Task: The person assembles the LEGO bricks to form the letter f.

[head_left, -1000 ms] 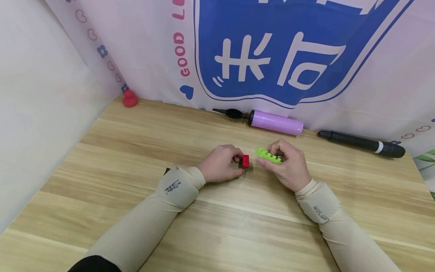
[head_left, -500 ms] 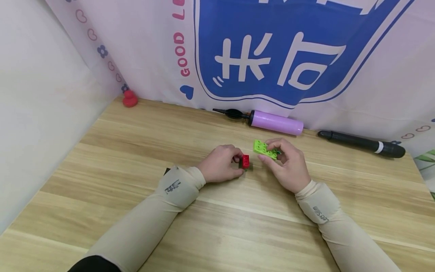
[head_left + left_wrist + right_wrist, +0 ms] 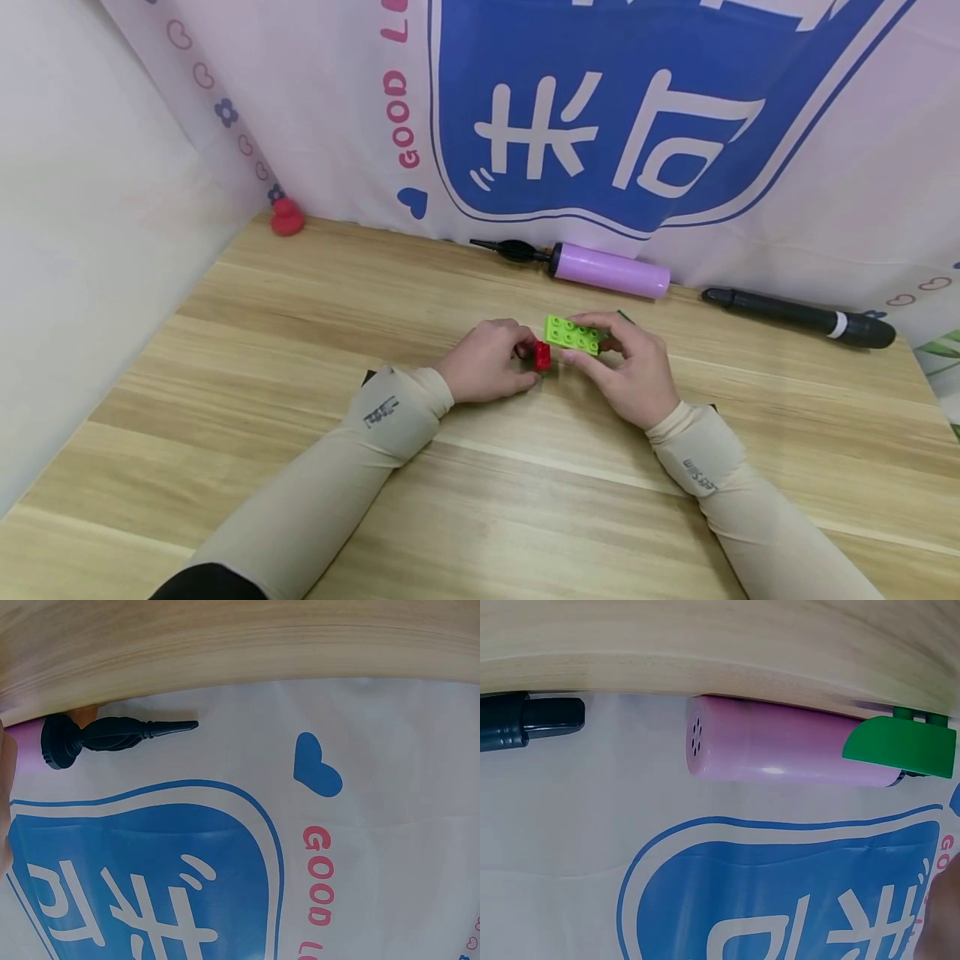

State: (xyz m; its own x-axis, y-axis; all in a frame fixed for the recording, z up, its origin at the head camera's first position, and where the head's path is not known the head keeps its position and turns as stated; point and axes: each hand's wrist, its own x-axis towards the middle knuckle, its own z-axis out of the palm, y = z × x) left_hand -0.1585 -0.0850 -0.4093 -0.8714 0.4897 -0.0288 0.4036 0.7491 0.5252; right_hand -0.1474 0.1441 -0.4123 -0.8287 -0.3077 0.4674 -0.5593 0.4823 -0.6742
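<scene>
My left hand (image 3: 486, 362) rests on the table, with thumb and fingertips around a small red building brick (image 3: 542, 355). A sliver of green shows below that brick. Between thumb and fingers, my right hand (image 3: 633, 367) pinches a lime green building brick (image 3: 573, 335), studs towards the head camera. Its left end is right at the red brick's upper edge in the head view. From behind the right fingers pokes a dark green piece (image 3: 625, 317); the right wrist view shows this rounded dark green block (image 3: 904, 746) with studs, most of the hand being out of frame there.
A purple hand pump (image 3: 611, 271) with a black nozzle lies along the table's back edge. Right of it is a black rod-shaped object (image 3: 795, 317) with a white band. A red rubber duck (image 3: 287, 218) sits at the back left corner, before a printed cloth (image 3: 322, 108).
The lime green brick has turned from its side so its studs face up, and my right hand has carried it left to the red brick. My left hand has stayed in place.
</scene>
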